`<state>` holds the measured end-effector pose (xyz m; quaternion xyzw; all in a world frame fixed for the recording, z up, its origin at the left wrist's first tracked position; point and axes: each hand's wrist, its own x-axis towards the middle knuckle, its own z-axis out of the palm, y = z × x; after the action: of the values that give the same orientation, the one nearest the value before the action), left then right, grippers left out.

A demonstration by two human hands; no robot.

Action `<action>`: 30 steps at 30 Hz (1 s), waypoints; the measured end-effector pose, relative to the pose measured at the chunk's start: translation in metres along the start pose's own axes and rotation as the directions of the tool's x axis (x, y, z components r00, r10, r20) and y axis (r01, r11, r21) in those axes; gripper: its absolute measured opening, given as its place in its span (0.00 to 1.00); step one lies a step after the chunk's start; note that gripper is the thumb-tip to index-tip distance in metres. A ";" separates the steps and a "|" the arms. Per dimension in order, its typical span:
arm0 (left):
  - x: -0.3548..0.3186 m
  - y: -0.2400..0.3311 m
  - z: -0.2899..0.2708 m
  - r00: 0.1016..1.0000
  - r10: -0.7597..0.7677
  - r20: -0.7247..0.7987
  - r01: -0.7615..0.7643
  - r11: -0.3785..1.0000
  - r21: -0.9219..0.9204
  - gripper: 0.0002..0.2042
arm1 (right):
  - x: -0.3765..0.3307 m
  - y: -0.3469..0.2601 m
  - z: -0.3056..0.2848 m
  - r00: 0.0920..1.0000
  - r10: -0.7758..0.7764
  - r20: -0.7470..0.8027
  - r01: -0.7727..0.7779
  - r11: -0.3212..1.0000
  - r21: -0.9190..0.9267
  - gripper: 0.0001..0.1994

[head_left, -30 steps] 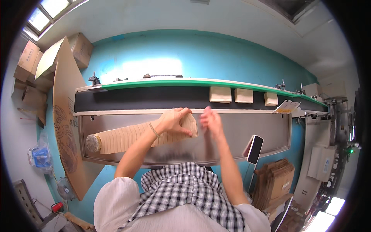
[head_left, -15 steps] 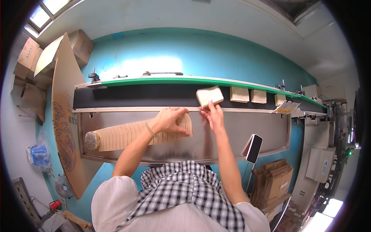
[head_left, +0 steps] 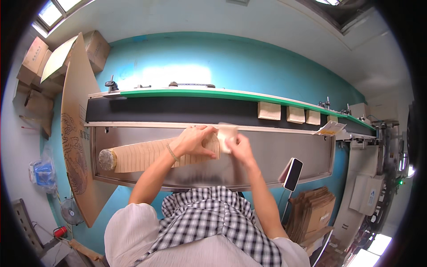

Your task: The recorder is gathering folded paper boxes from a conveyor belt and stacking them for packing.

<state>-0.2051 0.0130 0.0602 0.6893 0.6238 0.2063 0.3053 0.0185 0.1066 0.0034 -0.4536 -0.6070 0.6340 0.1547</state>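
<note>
A long row of thin beige paper packets (head_left: 138, 159) stands on edge, packed face to face, in the metal tray in front of me. A round, pale cylinder (head_left: 106, 159) closes its left end. My left hand (head_left: 195, 141) spans the right end of the row, fingers on the far side and thumb on the near side. In my right hand (head_left: 242, 150) is a single beige paper packet (head_left: 227, 135), pinched just right of the row and blurred by motion. Several like packets, among them the nearest packet (head_left: 269, 111), lie spaced along the black conveyor belt (head_left: 178, 109).
A green rail (head_left: 187, 93) runs along the belt's far side. The metal tray (head_left: 284, 153) lies on the near side. A phone on a stand (head_left: 293, 174) rises at the right front, near stacked flat cardboard (head_left: 313, 211). At left stands a tall cardboard sheet (head_left: 75, 147).
The packet that my right hand held over the belt now lies on it. That hand has come back toward the row and holds another packet. Packets on the belt have shifted right.
</note>
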 end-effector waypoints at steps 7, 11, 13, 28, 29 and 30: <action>0.009 0.000 0.000 1.000 0.022 0.020 -0.021 1.000 -0.016 0.41 | 0.011 0.029 0.022 0.976 -0.203 -0.078 0.203 0.979 -0.005 0.15; -0.006 -0.008 -0.001 0.999 0.035 -0.039 -0.034 0.999 0.012 0.41 | -0.016 0.000 0.049 0.998 -0.057 -0.015 0.058 0.994 0.091 0.19; -0.009 -0.009 0.001 0.999 0.006 -0.048 -0.004 0.999 0.041 0.40 | -0.016 0.008 0.042 0.999 0.010 -0.043 0.001 0.969 0.249 0.20; -0.014 -0.008 -0.008 0.999 -0.031 -0.013 0.031 0.999 0.014 0.42 | -0.016 -0.001 0.061 0.979 -0.204 0.002 0.198 0.948 -0.249 0.20; -0.017 -0.009 -0.007 1.000 -0.025 -0.014 0.025 1.000 0.010 0.42 | -0.015 0.000 0.064 0.979 -0.204 -0.002 0.197 0.947 -0.254 0.20; -0.020 -0.011 -0.007 1.000 -0.016 -0.025 0.017 0.999 0.036 0.42 | -0.013 0.002 0.066 0.987 -0.159 -0.025 0.155 0.980 -0.125 0.21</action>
<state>-0.2207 -0.0050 0.0595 0.6870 0.6367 0.2008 0.2869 -0.0240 0.0551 -0.0027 -0.4241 -0.6759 0.5731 0.1866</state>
